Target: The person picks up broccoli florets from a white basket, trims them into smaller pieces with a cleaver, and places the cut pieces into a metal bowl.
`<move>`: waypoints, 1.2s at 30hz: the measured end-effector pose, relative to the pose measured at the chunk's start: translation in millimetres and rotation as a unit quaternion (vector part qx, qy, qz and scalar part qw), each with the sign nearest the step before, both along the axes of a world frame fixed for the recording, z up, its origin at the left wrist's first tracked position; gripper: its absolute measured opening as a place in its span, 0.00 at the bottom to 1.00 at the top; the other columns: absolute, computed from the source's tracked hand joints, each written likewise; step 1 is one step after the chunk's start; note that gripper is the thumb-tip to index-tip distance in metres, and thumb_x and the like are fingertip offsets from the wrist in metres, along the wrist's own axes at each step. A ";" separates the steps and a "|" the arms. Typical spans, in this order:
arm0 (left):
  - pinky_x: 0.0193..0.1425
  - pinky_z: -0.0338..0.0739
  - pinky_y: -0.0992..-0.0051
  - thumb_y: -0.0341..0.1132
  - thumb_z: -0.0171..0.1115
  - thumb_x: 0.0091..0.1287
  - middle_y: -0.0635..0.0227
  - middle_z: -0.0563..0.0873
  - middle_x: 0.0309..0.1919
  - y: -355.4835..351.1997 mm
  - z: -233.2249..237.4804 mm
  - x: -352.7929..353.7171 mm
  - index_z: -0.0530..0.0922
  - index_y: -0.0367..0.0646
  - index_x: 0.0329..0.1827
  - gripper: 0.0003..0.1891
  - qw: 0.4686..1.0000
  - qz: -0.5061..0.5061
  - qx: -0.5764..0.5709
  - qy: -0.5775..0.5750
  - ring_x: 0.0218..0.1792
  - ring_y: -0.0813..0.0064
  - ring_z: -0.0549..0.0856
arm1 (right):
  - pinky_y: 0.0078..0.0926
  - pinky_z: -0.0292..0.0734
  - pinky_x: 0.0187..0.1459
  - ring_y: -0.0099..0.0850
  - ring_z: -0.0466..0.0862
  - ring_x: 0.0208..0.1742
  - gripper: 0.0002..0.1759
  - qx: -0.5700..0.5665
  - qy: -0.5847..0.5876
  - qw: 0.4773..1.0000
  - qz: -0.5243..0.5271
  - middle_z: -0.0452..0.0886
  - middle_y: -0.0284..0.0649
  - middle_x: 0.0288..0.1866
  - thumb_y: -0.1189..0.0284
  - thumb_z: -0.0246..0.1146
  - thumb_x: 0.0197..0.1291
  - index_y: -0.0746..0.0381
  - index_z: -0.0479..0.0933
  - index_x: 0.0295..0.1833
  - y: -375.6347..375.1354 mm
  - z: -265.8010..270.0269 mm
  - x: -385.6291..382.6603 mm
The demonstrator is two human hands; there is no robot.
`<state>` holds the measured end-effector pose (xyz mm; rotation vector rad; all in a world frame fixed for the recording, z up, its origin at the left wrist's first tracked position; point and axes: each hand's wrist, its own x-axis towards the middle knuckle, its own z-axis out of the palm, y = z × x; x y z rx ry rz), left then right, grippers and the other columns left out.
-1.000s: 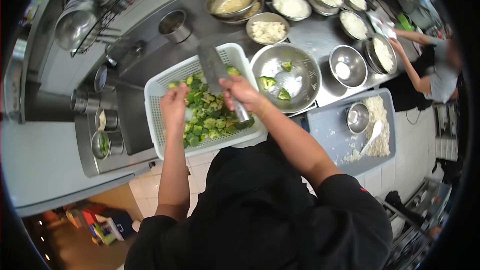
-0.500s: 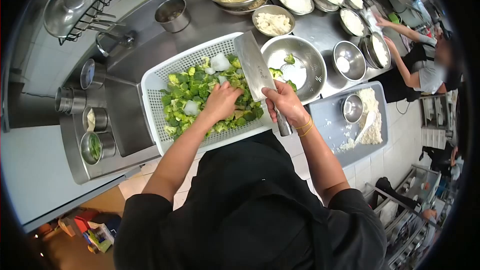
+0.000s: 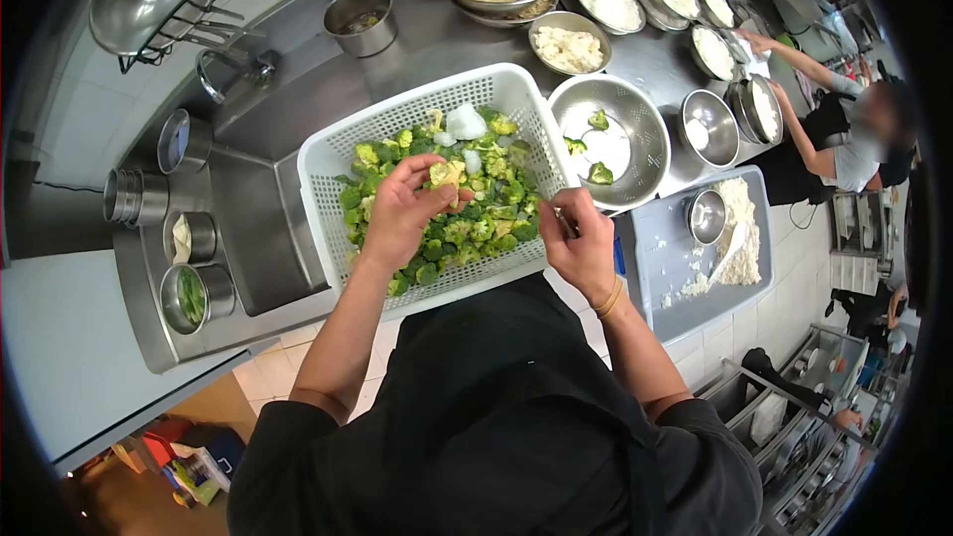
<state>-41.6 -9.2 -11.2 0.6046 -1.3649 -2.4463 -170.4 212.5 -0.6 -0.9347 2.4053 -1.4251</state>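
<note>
My left hand (image 3: 405,208) pinches a pale-cut broccoli floret (image 3: 447,175) above a white perforated basket (image 3: 322,228). Inside the basket lies a heap of broccoli florets (image 3: 476,223) with lumps of ice (image 3: 465,123) near the far side. At the basket's right edge, my right hand (image 3: 582,246) is closed around the cleaver (image 3: 568,227); its blade is turned nearly edge-on and hardly shows. Beyond that hand stands a steel colander (image 3: 650,154) with a few florets in it.
A grey tub (image 3: 650,283) with white grains and a small steel bowl (image 3: 706,216) is to the right. Bowls of white food (image 3: 611,6) line the back counter. A sink (image 3: 278,238) is at left. A co-worker (image 3: 844,129) handles bowls at far right.
My left hand has risen from the heap with a floret in its fingers. The cleaver has turned from broadside to nearly edge-on, and my right hand has lowered slightly. More florets show in the colander.
</note>
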 end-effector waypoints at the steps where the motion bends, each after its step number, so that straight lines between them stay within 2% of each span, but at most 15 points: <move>1: 0.54 0.83 0.71 0.24 0.68 0.69 0.59 0.84 0.51 3.3 4.9 1.4 0.73 0.34 0.64 0.21 1.000 0.002 -0.006 0.009 0.50 0.65 0.89 | 0.36 0.75 0.26 0.44 0.81 0.22 0.12 -0.016 0.064 0.997 0.026 0.79 0.46 0.23 0.77 0.70 0.58 0.61 0.75 0.45 -3.4 1.1 -0.6; 2: 0.54 0.83 0.71 0.24 0.68 0.69 0.59 0.84 0.51 9.6 8.8 3.7 0.73 0.34 0.64 0.21 1.000 0.005 -0.006 0.011 0.50 0.65 0.89 | 0.37 0.75 0.26 0.47 0.81 0.23 0.15 -0.032 0.128 0.990 0.050 0.80 0.45 0.25 0.79 0.70 0.55 0.61 0.74 0.46 -6.4 1.9 -1.0; 3: 0.54 0.83 0.71 0.24 0.69 0.69 0.60 0.84 0.51 17.3 12.1 6.2 0.74 0.34 0.63 0.21 0.998 0.042 -0.012 0.043 0.52 0.66 0.89 | 0.40 0.76 0.28 0.46 0.81 0.26 0.21 -0.040 0.153 0.985 0.066 0.80 0.44 0.29 0.81 0.70 0.44 0.61 0.74 0.47 -10.3 2.5 -0.8; 4: 0.54 0.83 0.70 0.23 0.69 0.68 0.61 0.84 0.51 21.1 13.4 7.9 0.74 0.34 0.62 0.20 0.994 0.079 -0.017 0.074 0.53 0.67 0.88 | 0.40 0.76 0.28 0.46 0.81 0.26 0.21 -0.040 0.154 0.985 0.068 0.80 0.44 0.29 0.81 0.70 0.44 0.61 0.74 0.47 -12.2 4.6 -0.8; 7: 0.59 0.84 0.66 0.28 0.69 0.69 0.58 0.84 0.55 10.0 5.7 15.6 0.74 0.36 0.62 0.21 0.997 0.028 -0.059 0.049 0.58 0.65 0.86 | 0.42 0.76 0.33 0.45 0.82 0.32 0.30 -0.043 0.242 0.954 0.173 0.77 0.41 0.30 0.78 0.72 0.29 0.61 0.74 0.47 -16.6 20.2 0.1; 10: 0.63 0.83 0.65 0.32 0.69 0.70 0.57 0.84 0.55 31.2 25.2 12.3 0.74 0.34 0.60 0.20 0.985 0.063 -0.162 -0.011 0.59 0.66 0.85 | 0.42 0.74 0.31 0.44 0.80 0.30 0.31 -0.050 0.265 0.940 0.210 0.75 0.40 0.30 0.77 0.73 0.28 0.61 0.74 0.47 -22.2 31.8 6.2; 13: 0.65 0.83 0.64 0.33 0.68 0.71 0.55 0.83 0.56 29.8 26.7 18.3 0.74 0.34 0.59 0.19 0.991 0.065 -0.095 0.070 0.58 0.65 0.86 | 0.41 0.73 0.31 0.42 0.79 0.29 0.31 -0.063 0.280 0.933 0.217 0.74 0.39 0.29 0.77 0.72 0.29 0.62 0.74 0.47 -25.7 40.9 9.4; 17: 0.64 0.84 0.65 0.34 0.68 0.71 0.55 0.83 0.56 35.5 38.1 21.4 0.74 0.34 0.59 0.19 0.993 0.073 -0.032 0.083 0.57 0.66 0.86 | 0.39 0.73 0.31 0.41 0.79 0.29 0.29 -0.069 0.293 0.927 0.225 0.72 0.38 0.29 0.78 0.71 0.31 0.62 0.74 0.47 -26.9 43.6 8.6; 19: 0.64 0.84 0.66 0.35 0.67 0.72 0.54 0.84 0.56 36.6 36.9 20.9 0.75 0.34 0.59 0.19 0.991 0.089 -0.083 0.059 0.57 0.66 0.86 | 0.39 0.73 0.31 0.41 0.79 0.29 0.29 -0.074 0.292 0.926 0.226 0.72 0.38 0.29 0.78 0.71 0.31 0.62 0.74 0.47 -27.0 45.8 8.5; 26: 0.62 0.84 0.68 0.37 0.64 0.74 0.54 0.84 0.57 43.8 54.2 26.9 0.76 0.34 0.59 0.18 0.993 0.078 -0.047 0.080 0.55 0.68 0.87 | 0.40 0.74 0.31 0.42 0.80 0.29 0.23 -0.076 0.301 0.928 0.207 0.73 0.39 0.28 0.78 0.70 0.35 0.61 0.73 0.42 -24.1 39.9 2.4; 28: 0.63 0.83 0.66 0.30 0.68 0.72 0.54 0.83 0.59 38.5 45.7 31.0 0.75 0.33 0.59 0.17 0.988 0.087 -0.122 0.043 0.57 0.66 0.86 | 0.42 0.75 0.30 0.44 0.81 0.29 0.21 -0.060 0.287 0.938 0.184 0.75 0.40 0.28 0.78 0.70 0.37 0.60 0.72 0.40 -21.3 24.5 -3.4; 30: 0.62 0.84 0.67 0.24 0.69 0.69 0.54 0.83 0.58 44.3 51.9 26.3 0.76 0.33 0.58 0.17 0.975 0.093 -0.182 0.088 0.57 0.67 0.86 | 0.43 0.76 0.30 0.45 0.82 0.29 0.19 -0.046 0.276 0.946 0.162 0.76 0.41 0.28 0.78 0.70 0.39 0.60 0.71 0.39 -18.7 8.8 -10.3; 33: 0.61 0.85 0.70 0.16 0.71 0.64 0.54 0.83 0.57 49.2 51.5 22.2 0.76 0.33 0.58 0.21 0.954 0.119 -0.242 0.131 0.56 0.69 0.86 | 0.44 0.79 0.29 0.50 0.85 0.28 0.15 0.018 0.147 0.986 0.078 0.83 0.47 0.29 0.76 0.71 0.53 0.60 0.72 0.41 -12.7 -4.8 -14.9; 34: 0.60 0.85 0.71 0.13 0.72 0.61 0.53 0.83 0.57 49.5 48.9 22.2 0.75 0.34 0.58 0.23 0.951 0.139 -0.243 0.131 0.57 0.70 0.86 | 0.44 0.79 0.29 0.50 0.85 0.28 0.15 0.016 0.147 0.986 0.080 0.83 0.47 0.29 0.76 0.71 0.53 0.60 0.72 0.41 -11.5 -5.9 -14.1; 36: 0.58 0.86 0.72 0.13 0.72 0.61 0.53 0.82 0.57 47.8 46.6 21.0 0.75 0.35 0.59 0.24 0.944 0.145 -0.258 0.145 0.57 0.70 0.85 | 0.41 0.80 0.30 0.49 0.86 0.28 0.13 0.030 0.019 0.997 0.068 0.84 0.48 0.29 0.76 0.71 0.55 0.60 0.73 0.42 -9.5 -6.1 -11.6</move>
